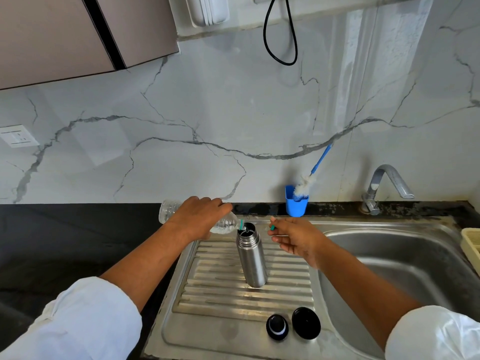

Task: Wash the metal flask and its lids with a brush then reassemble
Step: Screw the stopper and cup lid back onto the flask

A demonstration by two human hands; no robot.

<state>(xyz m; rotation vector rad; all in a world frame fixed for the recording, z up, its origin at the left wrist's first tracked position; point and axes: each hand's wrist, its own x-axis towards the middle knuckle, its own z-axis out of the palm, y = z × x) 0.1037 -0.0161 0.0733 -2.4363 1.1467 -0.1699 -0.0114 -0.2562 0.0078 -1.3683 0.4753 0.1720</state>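
Note:
The open metal flask (252,258) stands upright on the ribbed steel drainboard (220,289). My left hand (197,216) grips a clear plastic water bottle (225,225), tipped so its mouth is over the flask's opening; water runs in. My right hand (293,236), just right of the flask, pinches the bottle's small teal cap (272,227). Two black lids lie at the drainboard's front: a stopper lid (277,327) and a round cup lid (306,322). A blue-handled bottle brush (310,178) leans in a blue holder (296,202) behind the flask.
The sink basin (405,271) lies to the right, with a steel tap (384,185) behind it and a cream rack (471,245) at the far right edge. Black countertop (65,242) lies to the left. A marble wall stands behind.

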